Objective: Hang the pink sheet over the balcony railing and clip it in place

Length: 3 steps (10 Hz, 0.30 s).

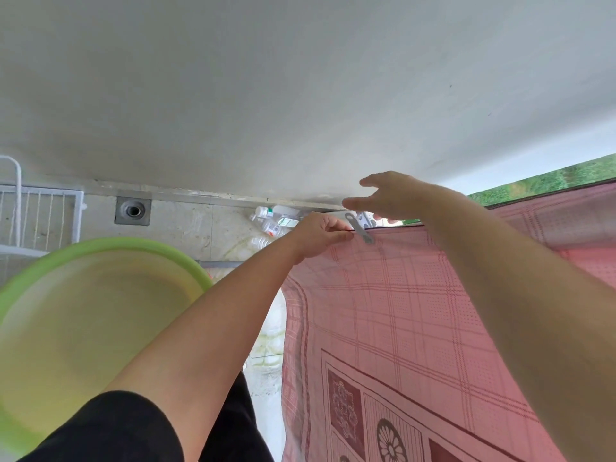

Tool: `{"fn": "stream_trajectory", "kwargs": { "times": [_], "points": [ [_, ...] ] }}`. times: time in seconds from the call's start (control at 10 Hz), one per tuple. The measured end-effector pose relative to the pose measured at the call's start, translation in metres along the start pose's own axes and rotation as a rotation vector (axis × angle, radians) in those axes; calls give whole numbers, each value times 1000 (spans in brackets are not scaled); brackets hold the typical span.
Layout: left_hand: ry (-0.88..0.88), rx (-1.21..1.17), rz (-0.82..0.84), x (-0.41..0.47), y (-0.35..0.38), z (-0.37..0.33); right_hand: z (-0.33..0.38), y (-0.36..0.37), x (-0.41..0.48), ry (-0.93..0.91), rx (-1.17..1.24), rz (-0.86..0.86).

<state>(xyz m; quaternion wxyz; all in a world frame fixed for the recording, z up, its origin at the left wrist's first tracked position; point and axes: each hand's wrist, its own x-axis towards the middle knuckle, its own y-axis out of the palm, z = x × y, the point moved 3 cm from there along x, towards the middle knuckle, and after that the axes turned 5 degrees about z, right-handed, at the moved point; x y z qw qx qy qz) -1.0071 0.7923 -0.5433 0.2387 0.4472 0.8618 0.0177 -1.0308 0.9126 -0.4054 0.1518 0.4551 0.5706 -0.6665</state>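
Note:
The pink sheet (393, 315), checked with dark red patterned panels, hangs down from a line that runs from the centre toward the upper right. A grey metal clip (360, 230) sits on the sheet's top edge near its left corner. My left hand (320, 235) pinches that top edge just left of the clip. My right hand (390, 195) hovers just above and right of the clip with fingers spread and nothing in it. The railing itself is hidden under the sheet.
A large green plastic basin (30, 281) fills the lower left, close to my left arm. A white wire rack (40, 211) stands at the far left. Several plastic bottles (273, 221) lie on the floor by the wall, near a floor drain (133, 210).

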Motion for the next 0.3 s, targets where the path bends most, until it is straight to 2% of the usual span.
{"fn": "stream_trajectory", "kwargs": {
  "times": [0.1, 0.2, 0.3],
  "points": [
    [-86, 267, -186, -13, -15, -10, 3, 5, -18, -42, -75, -171],
    [-162, 709, -436, -57, -48, -30, 15, 7, -55, -122, -187, -476],
    [-149, 1055, -523, -122, -76, -64, 24, 23, -91, -143, -156, -524]
  ]
}}
